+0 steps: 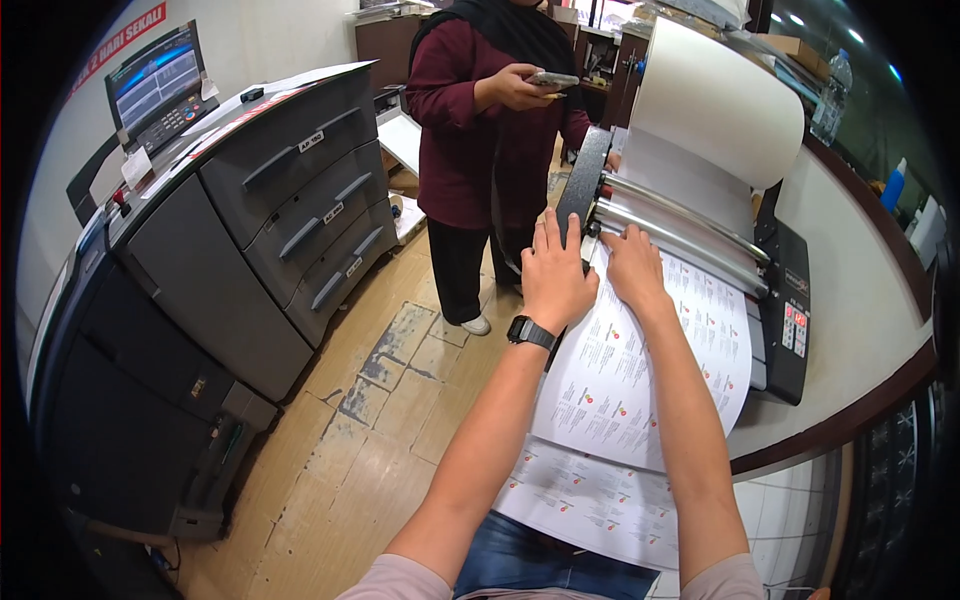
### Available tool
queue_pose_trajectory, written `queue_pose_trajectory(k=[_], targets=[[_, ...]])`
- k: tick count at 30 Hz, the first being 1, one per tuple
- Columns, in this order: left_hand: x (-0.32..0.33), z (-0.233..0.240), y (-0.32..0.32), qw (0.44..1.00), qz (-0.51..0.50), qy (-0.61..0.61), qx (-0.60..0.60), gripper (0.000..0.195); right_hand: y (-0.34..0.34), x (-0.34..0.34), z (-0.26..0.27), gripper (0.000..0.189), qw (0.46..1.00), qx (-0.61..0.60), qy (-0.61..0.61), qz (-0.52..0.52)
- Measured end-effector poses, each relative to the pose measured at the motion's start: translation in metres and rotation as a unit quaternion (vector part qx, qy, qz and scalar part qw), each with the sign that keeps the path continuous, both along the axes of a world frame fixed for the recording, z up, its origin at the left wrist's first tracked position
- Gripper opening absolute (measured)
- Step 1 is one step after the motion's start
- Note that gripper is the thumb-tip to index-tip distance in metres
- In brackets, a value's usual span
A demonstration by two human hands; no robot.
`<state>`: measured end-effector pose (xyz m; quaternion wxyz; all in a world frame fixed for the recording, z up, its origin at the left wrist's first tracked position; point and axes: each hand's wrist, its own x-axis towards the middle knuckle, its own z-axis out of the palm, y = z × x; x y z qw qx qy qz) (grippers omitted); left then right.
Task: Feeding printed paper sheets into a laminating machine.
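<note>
A roll laminator (784, 319) stands before me, with shiny metal rollers (675, 240) across its middle. A printed sheet (592, 390) of repeated small layouts with coloured logos lies at the rollers, its near end hanging towards me. Below it, a second printed sheet (585, 499) rests over my lap. My left hand (559, 274), with a black digital watch on the wrist, lies spread on the laminator's left side, its thumb by the sheet's edge. Palm down, my right hand (634, 266) touches the sheet's far left corner close to the rollers; its thumb is hidden.
A person (487, 127) holding a phone (553, 79) stands beyond the laminator's left side. A large grey printer (247, 247) with several drawers fills the left. White film or paper (712, 97) curls above the rollers. A plastic bottle (832, 97) stands at the right.
</note>
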<state>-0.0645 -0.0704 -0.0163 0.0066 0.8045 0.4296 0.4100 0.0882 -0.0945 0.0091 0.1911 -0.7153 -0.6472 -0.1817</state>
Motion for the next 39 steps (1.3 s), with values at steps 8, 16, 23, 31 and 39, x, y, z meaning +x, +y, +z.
queue_pose_trajectory(k=[8,16,23,31,39], targets=[[0.003,0.008,0.000,1.000,-0.012,-0.004,-0.017,0.083,0.011,0.008,0.005,0.036,1.000,0.003,0.024,-0.007],[0.000,0.006,-0.004,1.000,-0.008,-0.006,-0.019,0.084,0.013,0.009,0.000,0.037,0.998,0.033,0.043,0.013],[-0.005,0.005,-0.005,1.000,-0.009,-0.015,-0.004,0.083,0.011,0.000,0.009,0.037,0.998,0.011,0.054,0.006],[-0.008,0.005,-0.006,1.000,-0.014,-0.017,-0.012,0.083,0.009,-0.007,0.011,0.033,0.998,0.027,0.050,0.022],[-0.011,0.008,-0.006,1.000,-0.018,-0.020,-0.014,0.083,0.011,-0.009,0.009,0.031,0.998,0.040,0.043,0.023]])
